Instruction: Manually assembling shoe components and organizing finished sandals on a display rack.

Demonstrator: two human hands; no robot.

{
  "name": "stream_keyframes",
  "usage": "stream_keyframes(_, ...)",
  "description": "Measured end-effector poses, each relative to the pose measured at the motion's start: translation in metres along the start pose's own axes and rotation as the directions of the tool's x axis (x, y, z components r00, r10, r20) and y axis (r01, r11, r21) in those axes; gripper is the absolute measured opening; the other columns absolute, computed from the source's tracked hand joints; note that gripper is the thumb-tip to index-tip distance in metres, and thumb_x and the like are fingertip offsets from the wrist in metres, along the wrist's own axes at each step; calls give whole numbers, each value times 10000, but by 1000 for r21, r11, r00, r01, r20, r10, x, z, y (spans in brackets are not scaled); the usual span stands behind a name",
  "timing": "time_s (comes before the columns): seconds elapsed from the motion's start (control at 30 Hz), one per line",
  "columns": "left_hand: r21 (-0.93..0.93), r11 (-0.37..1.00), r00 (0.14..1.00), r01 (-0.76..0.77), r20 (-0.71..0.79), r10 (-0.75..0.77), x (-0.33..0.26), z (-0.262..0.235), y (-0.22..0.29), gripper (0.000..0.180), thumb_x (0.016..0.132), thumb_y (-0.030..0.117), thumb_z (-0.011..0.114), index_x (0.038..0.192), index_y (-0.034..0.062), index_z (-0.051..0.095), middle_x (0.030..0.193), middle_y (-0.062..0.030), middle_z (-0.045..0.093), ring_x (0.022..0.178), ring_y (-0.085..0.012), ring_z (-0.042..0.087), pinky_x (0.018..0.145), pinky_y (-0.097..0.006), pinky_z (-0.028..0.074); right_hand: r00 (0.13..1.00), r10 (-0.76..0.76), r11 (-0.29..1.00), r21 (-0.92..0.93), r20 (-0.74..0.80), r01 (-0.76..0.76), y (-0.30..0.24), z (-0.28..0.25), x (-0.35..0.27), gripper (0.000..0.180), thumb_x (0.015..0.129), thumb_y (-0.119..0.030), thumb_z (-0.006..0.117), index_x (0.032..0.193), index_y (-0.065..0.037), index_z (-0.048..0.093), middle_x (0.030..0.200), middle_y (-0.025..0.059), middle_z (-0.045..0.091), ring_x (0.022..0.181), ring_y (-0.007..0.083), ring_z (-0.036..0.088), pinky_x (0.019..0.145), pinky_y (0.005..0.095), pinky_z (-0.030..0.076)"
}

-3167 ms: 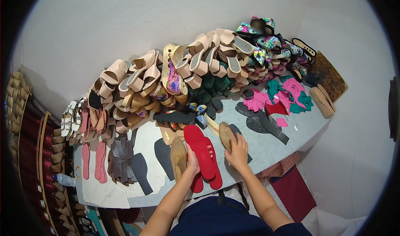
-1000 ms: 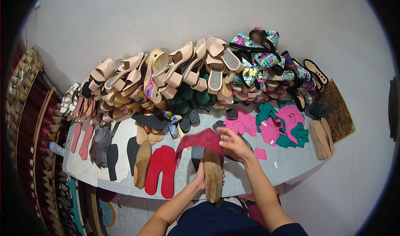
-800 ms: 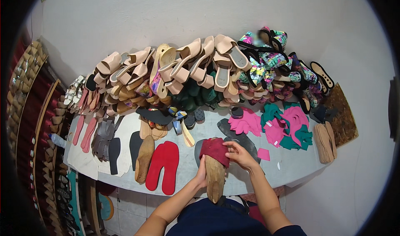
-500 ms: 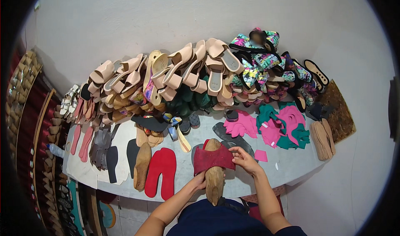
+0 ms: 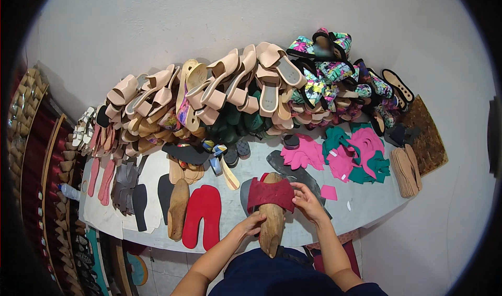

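Observation:
A wooden shoe last (image 5: 272, 228) lies lengthwise at the table's near edge, toe pointing away from me. A dark red shoe upper (image 5: 270, 193) is draped across its front part. My left hand (image 5: 252, 224) grips the last at its left side near the heel. My right hand (image 5: 308, 202) pinches the red upper's right edge. A pair of red soles (image 5: 202, 215) and a second wooden last (image 5: 178, 209) lie to the left.
Beige sandals (image 5: 219, 89) and patterned sandals (image 5: 334, 79) are heaped along the wall. Pink and teal cut pieces (image 5: 355, 152), grey and black soles (image 5: 293, 170), tan insoles (image 5: 405, 170) and a cork sheet (image 5: 426, 139) lie on the white table (image 5: 366, 202). Racks of lasts (image 5: 52, 181) stand at left.
The red upper, held up over the table a second ago, has been laid across the front of the wooden last. My left hand stays on the last; my right hand came down with the upper.

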State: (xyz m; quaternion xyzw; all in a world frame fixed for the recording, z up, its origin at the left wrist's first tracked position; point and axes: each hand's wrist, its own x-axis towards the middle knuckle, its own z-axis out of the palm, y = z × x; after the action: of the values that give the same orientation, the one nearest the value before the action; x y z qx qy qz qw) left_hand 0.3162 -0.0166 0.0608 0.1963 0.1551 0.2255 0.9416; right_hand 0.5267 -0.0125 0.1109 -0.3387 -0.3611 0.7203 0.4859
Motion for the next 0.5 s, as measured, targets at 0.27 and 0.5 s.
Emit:
stream_keyframes(0.27, -59, 995, 997, -77, -3, 77, 8, -3, -11, 1073, 512, 720, 532, 1271, 13, 255, 1188, -174, 430, 1072, -292, 470, 901, -416, 397, 998, 13, 984, -179, -55, -23, 7, -3, 0, 433, 815, -43, 474, 1216, -68, 314, 1053, 95, 500, 945, 161, 505, 830, 291, 405)
stream_keyframes(0.5, 18, 993, 992, -117, -44, 118, 6, 20, 0, 1083, 549, 805, 386, 1296, 37, 224, 1209, -174, 410, 1053, -306, 483, 875, -428, 412, 977, -23, 952, -302, -211, -43, 15, 21, 1, 394, 836, 11, 358, 1221, -62, 313, 1064, 87, 474, 961, 147, 474, 847, 267, 376)
